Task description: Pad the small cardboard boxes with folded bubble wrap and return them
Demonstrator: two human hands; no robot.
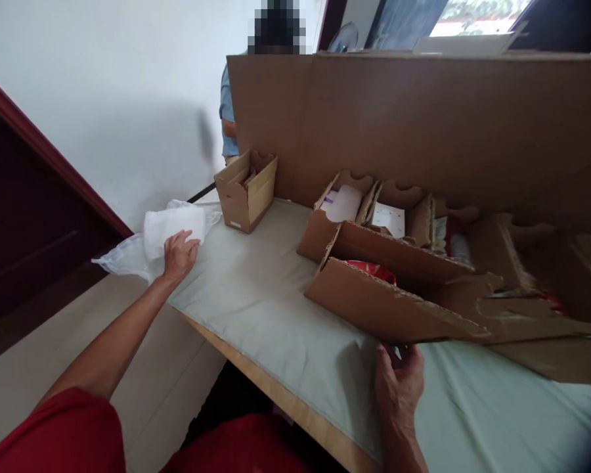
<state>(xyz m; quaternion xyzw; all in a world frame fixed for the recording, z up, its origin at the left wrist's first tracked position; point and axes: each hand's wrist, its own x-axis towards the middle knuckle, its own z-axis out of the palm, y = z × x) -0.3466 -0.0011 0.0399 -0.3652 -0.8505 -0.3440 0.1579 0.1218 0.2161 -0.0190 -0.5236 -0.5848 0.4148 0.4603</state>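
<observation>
My left hand (178, 255) reaches out to the table's far left corner and lies on a white folded packet (172, 226) that rests on a clear plastic bag (123, 257); its fingers curl over the packet's edge. My right hand (398, 384) is at the near side of the table, fingers closed on the lower edge of a brown cardboard box (374, 305) with open flaps. Something red (374, 270) shows inside that box.
A pale cloth (256, 295) covers the wooden table. A small open carton (246, 190) stands at the back left. More open cartons (354, 210) hold white packets. A tall cardboard sheet (423, 125) stands behind them. Another person (226, 112) is partly hidden behind it.
</observation>
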